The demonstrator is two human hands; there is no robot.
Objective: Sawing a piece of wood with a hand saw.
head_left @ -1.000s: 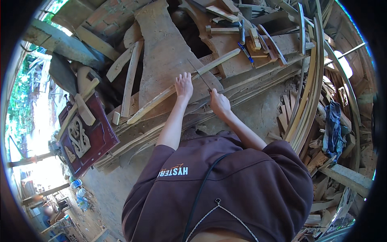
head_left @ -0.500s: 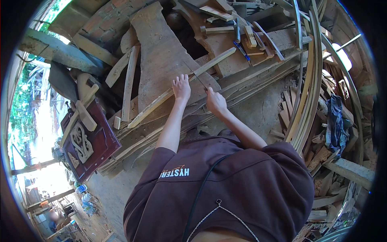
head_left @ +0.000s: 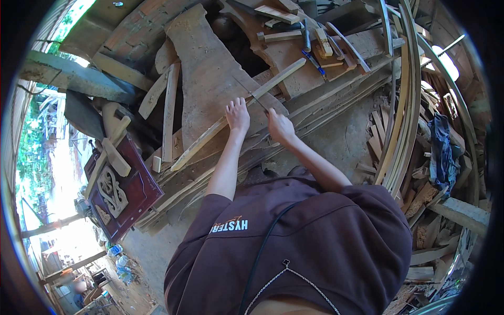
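A long, narrow wooden strip [head_left: 202, 147] lies slantwise across a broad, rough-edged wooden slab [head_left: 202, 63]. My left hand [head_left: 238, 115] is closed over the strip near its middle, fingers bent across its far side. Just to the right, my right hand [head_left: 281, 127] grips the handle of a thin-bladed handsaw [head_left: 256, 100]; the handle is mostly hidden in the fist. The saw's blade crosses the strip a little to the right of my left hand, its tip pointing to the far left over the slab. Whether its teeth have cut in is too small to see.
Wood blocks, a hammer [head_left: 306, 39] and a blue-handled tool [head_left: 313, 62] lie at the far right of the stacked planks. A dark red carved panel [head_left: 134, 189] stands at the left. Long curved strips [head_left: 404, 105] and scrap wood fill the right side.
My right hand and the saw have shifted slightly forward and left across the strip. My left hand keeps its place on the strip. The whole view has turned a little.
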